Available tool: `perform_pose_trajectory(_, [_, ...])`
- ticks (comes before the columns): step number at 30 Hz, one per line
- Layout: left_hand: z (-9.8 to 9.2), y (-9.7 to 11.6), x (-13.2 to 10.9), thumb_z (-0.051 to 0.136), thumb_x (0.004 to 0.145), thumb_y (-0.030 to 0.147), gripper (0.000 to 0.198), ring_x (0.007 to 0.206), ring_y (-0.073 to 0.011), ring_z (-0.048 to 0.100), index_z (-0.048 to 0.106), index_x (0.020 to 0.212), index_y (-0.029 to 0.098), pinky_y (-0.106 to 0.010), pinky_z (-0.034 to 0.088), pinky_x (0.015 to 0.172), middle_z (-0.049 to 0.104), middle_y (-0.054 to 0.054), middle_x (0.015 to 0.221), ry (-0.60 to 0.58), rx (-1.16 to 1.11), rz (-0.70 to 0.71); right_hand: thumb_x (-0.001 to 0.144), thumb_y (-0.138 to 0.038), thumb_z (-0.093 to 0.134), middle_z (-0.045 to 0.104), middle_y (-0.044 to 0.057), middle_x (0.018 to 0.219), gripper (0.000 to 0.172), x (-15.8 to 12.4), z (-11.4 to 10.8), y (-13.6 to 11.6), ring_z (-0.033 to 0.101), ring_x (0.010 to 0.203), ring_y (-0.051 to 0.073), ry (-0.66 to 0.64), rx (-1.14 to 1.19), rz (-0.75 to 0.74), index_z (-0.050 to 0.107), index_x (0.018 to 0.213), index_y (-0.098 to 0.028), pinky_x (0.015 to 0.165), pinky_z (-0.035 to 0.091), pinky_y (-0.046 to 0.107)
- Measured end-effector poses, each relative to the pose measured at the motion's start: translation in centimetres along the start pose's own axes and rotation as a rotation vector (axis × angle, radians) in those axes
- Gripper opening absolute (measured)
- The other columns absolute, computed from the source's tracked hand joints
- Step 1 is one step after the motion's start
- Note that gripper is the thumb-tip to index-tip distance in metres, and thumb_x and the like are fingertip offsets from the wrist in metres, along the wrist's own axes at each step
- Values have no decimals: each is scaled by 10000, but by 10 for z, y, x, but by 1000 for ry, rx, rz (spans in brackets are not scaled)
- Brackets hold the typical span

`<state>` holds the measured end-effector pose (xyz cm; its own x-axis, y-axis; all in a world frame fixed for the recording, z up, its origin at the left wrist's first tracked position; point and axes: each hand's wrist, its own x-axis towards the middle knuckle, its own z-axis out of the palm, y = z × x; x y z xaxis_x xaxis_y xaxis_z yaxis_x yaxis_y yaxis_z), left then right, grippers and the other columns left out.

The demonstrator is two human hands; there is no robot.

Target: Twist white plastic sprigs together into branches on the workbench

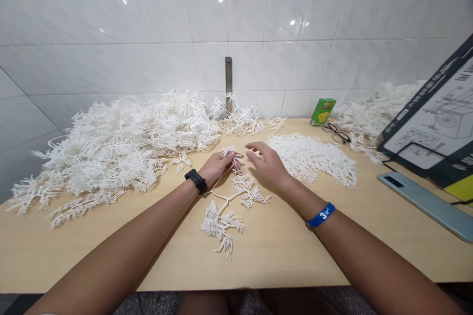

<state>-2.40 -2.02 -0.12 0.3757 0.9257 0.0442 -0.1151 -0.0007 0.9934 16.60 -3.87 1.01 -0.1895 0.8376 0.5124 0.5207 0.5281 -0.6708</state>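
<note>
My left hand (224, 163), with a black watch at the wrist, is closed on a white branching plastic sprig (226, 200). The sprig's thin forked stems hang below the fingers, and its feathery tips rest on the table. Just to the right, my right hand (269, 163) is raised with its thumb and forefinger apart. A little white shows in the hollow of that hand; whether it is held or lies behind is unclear. Close beyond the right hand lies a flat pile of short white sprigs (314, 157).
A large heap of white branches (129, 142) fills the table's left side, and a smaller clump (242, 120) lies by a metal strip (228, 83) on the tiled wall. To the right are a green carton (322, 111), glasses (337, 133), a phone (424, 205) and a leaning printed box (439, 118).
</note>
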Motion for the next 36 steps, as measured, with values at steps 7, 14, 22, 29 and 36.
perform_pose_trajectory(7, [8,-2,-4,536,808,630,524,725,-215,622,700,677,149,-325,454,755,694,-74,710,-37,297,86,820,-455,619,650,56,974,296,0,5,-5,576,886,197,-135,-77,-25,633,977,-204,757,409,312])
perform_pose_trajectory(14, [8,-3,-3,574,806,604,546,1187,-285,553,688,1144,191,-366,396,1007,656,-99,1234,-4,234,139,842,-444,598,625,57,949,254,-1,6,-4,568,831,175,-85,-56,-9,632,858,-193,725,409,294])
perform_pose_trajectory(22, [11,2,-6,594,801,599,594,1202,-285,553,641,1237,198,-396,379,1040,635,-113,1275,-112,158,110,877,-396,495,526,11,689,339,-4,16,-7,454,642,131,-216,124,-7,528,624,-174,572,336,262])
perform_pose_trajectory(29, [6,-4,-2,574,822,578,552,1011,-239,624,669,1157,150,-353,430,945,707,-107,1084,-31,154,95,822,-317,494,417,-28,589,289,-4,16,-11,375,574,114,-237,122,57,419,574,-189,548,276,261])
perform_pose_trajectory(36, [7,-5,0,708,697,562,475,801,-186,637,659,850,115,-314,477,814,708,-64,825,30,-22,44,790,-281,485,408,-41,597,244,-4,16,-13,373,582,102,-266,268,109,393,584,-189,572,288,246])
